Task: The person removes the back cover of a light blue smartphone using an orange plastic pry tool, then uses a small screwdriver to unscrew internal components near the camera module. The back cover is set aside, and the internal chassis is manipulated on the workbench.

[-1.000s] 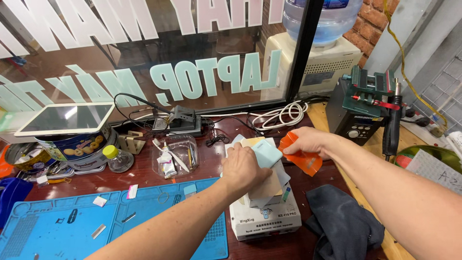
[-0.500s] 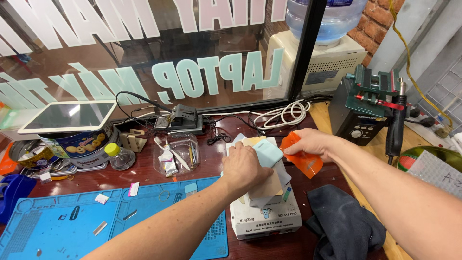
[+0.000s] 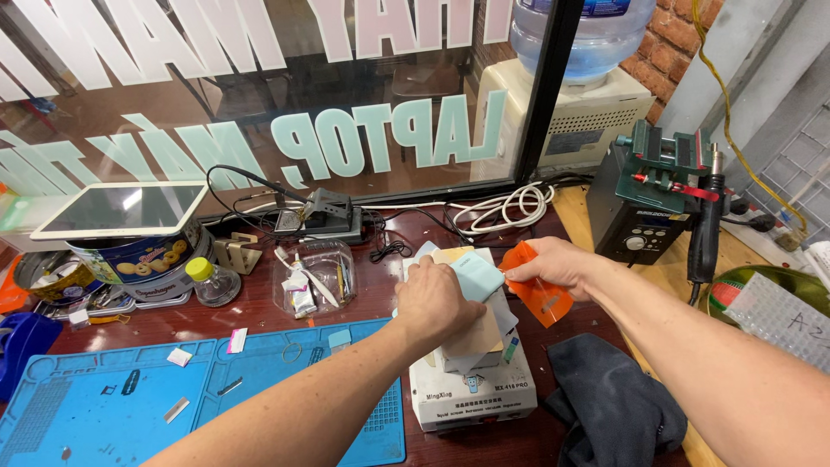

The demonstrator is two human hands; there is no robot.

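My left hand (image 3: 443,300) presses down on a stack of flat cards and pads: a pale blue pad (image 3: 478,274) on top, tan and white sheets under it. The stack lies on a small white machine (image 3: 471,396) on the red-brown table. My right hand (image 3: 553,262) pinches an orange plastic pouch (image 3: 538,291) just right of the stack, held a little above the table.
A blue work mat (image 3: 112,406) with small parts lies at front left, a dark cloth (image 3: 609,402) at front right. Behind stand a clear tray (image 3: 313,277) of tools, a small bottle (image 3: 210,281), a cookie tin (image 3: 130,255) with a tablet on it, and a green soldering station (image 3: 648,199).
Both hands have stayed almost still on the stack and the pouch; only the view has shifted slightly.
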